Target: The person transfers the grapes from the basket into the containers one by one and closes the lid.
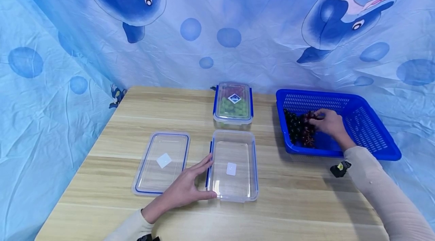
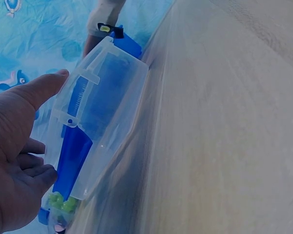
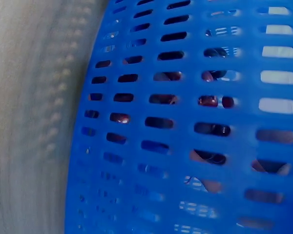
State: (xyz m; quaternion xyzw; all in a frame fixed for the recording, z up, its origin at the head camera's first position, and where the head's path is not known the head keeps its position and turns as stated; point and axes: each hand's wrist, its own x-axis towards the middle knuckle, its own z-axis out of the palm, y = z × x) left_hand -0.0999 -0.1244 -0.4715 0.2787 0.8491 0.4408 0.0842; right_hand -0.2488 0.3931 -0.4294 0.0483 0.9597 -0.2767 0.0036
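Observation:
My left hand (image 1: 185, 188) is at the left side of a clear, lidless food container (image 1: 238, 184), thumb by the near corner and fingers along the wall. In the left wrist view its thumb stands apart from the bent fingers beside the container's clear wall. Inside a blue basket (image 1: 370, 135), my right hand (image 1: 329, 123) pinches the top of a bunch of dark red grapes (image 1: 308, 131). Black grapes (image 1: 295, 125) lie against that bunch on its left. In the right wrist view, the slotted basket wall (image 3: 185, 139) hides most of the hand and grapes.
A clear lid (image 1: 153, 176) with a blue seal lies flat left of the lidless container. Behind it stands a closed container (image 1: 234, 114) with green and reddish fruit inside. A blue dolphin-print cloth (image 1: 258, 14) hangs behind the wooden table (image 1: 285, 203).

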